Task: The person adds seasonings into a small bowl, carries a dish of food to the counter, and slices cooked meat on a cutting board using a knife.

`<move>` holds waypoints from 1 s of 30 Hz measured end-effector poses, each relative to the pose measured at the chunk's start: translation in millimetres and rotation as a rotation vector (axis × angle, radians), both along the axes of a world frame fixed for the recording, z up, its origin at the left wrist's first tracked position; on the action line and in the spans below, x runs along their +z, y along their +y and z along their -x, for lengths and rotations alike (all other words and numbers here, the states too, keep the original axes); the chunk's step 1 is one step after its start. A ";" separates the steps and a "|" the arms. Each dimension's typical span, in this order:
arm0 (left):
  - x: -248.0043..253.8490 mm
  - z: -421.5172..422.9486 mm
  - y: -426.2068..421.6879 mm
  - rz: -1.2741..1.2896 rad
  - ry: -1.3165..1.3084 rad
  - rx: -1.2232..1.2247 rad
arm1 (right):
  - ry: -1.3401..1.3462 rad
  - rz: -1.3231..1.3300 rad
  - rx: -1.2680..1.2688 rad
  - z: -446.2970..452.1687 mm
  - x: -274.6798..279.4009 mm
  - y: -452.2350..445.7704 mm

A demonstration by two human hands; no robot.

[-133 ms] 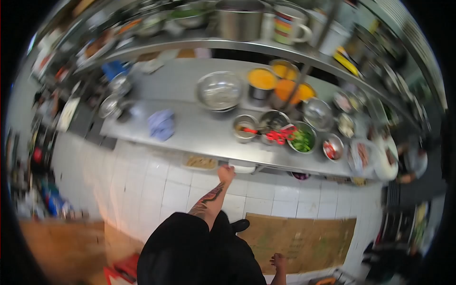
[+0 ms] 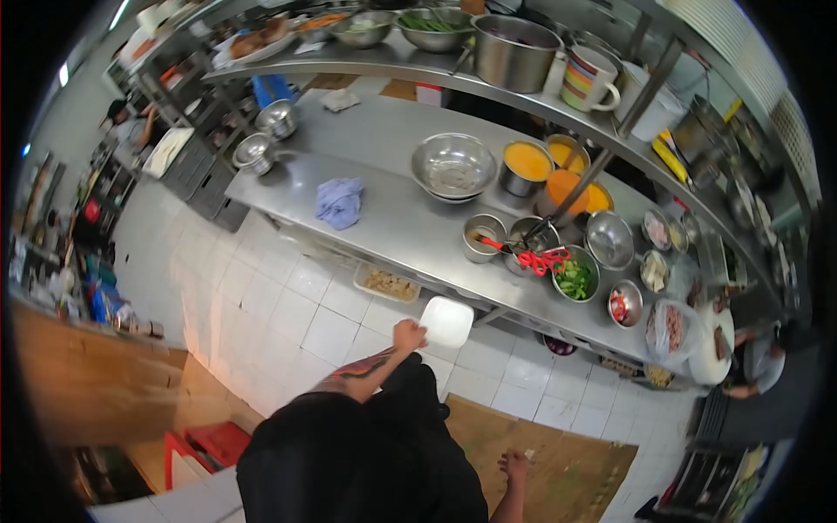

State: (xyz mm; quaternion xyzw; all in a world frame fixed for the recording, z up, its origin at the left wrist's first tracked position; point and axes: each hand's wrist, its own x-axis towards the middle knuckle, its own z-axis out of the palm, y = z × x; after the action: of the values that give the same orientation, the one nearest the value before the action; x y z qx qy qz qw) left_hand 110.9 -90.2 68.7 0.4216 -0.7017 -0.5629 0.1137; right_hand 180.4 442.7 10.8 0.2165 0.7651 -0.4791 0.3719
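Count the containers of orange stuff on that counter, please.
4: the left container, the rear container, a darker container partly behind the shelf post, and the right container beside the post. Others may be hidden.

left grip [image 2: 409,336] apparently part-hidden, right forearm [image 2: 512,502] cropped

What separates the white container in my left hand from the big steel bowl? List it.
Shape: the white container is squarish with rounded corners; the steel bowl is round.
Finish: the container is plain white; the bowl is shiny metal.
Position: the left hand grips the container at its edge; the bowl stands on the counter, unheld.
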 end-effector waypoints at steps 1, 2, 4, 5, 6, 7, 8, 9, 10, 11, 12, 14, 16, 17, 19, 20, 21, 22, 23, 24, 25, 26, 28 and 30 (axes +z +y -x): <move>-12.1 -30.3 21.1 -0.086 -0.009 -0.025 | 0.082 0.007 0.026 29.7 28.7 11.2; 17.4 -64.2 52.6 -0.189 -0.002 -0.049 | 0.128 0.006 0.122 51.6 57.4 26.7; 60.9 -105.0 52.3 -0.261 -0.021 -0.057 | 0.236 0.136 0.242 101.8 79.3 -16.2; 88.0 -117.0 56.2 -0.306 0.016 -0.042 | 0.286 0.225 0.270 122.6 93.6 -43.6; 115.3 -123.5 64.7 -0.352 0.050 -0.027 | 0.266 0.272 0.347 140.9 127.7 -75.0; 131.8 -120.2 75.8 -0.351 0.056 -0.021 | 0.243 0.317 0.424 156.5 170.0 -101.3; 144.6 -112.5 87.5 -0.368 0.089 -0.017 | 0.212 0.391 0.506 172.1 199.4 -119.0; 152.6 -99.2 98.8 -0.385 0.124 -0.018 | 0.183 0.463 0.585 189.7 223.0 -131.8; 157.2 -80.2 111.1 -0.399 0.186 -0.044 | 0.187 0.465 0.581 203.7 241.5 -140.3; 153.8 -51.2 124.2 -0.376 0.223 -0.082 | 0.198 0.525 0.638 217.7 257.7 -142.6; 159.6 -20.9 137.5 -0.334 0.238 -0.140 | 0.205 0.577 0.665 230.4 270.0 -138.5; 181.8 40.9 166.1 -0.264 0.250 -0.297 | 0.289 0.502 0.562 252.2 303.8 -121.1; 194.2 113.1 199.4 -0.267 0.345 -0.417 | 0.442 0.464 0.309 280.4 320.0 -96.5; 201.6 149.7 214.7 -0.299 0.422 -0.443 | 0.506 0.407 0.213 293.2 332.4 -84.4; 230.0 207.1 241.8 -0.278 0.401 -0.571 | 0.682 0.392 0.093 336.1 322.2 -55.1; 244.4 228.5 253.2 -0.293 0.394 -0.592 | 0.778 0.399 0.052 361.0 319.2 -41.7; 256.9 248.9 263.4 -0.343 0.417 -0.621 | 0.665 0.440 -0.024 385.4 331.2 -34.9; 266.4 261.9 273.7 -0.387 0.449 -0.644 | 0.561 0.483 -0.091 412.3 343.9 -29.4; 271.1 266.0 280.0 -0.399 0.460 -0.640 | 0.511 0.511 -0.110 443.8 349.0 -24.3; 271.3 268.7 282.5 -0.312 0.496 -0.701 | 0.450 0.544 -0.125 481.6 346.2 -20.4; 271.8 269.4 285.4 -0.221 0.532 -0.751 | 0.497 0.548 -0.134 523.4 334.1 -21.1; 278.9 261.4 294.7 -0.146 0.511 -0.719 | 0.490 0.586 -0.091 566.3 329.4 -16.7; 268.1 241.6 295.5 -0.124 0.438 -0.650 | 0.639 0.599 -0.143 648.0 315.6 -47.6; 235.7 209.5 297.3 -0.084 0.324 -0.430 | 0.577 0.660 -0.159 734.1 270.7 -79.0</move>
State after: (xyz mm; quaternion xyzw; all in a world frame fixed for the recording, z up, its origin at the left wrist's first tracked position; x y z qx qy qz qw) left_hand -98.6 207.1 304.5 0.1715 -0.7237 -0.6631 0.0849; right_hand -553.6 363.7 281.5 0.0020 0.6246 -0.7656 0.1543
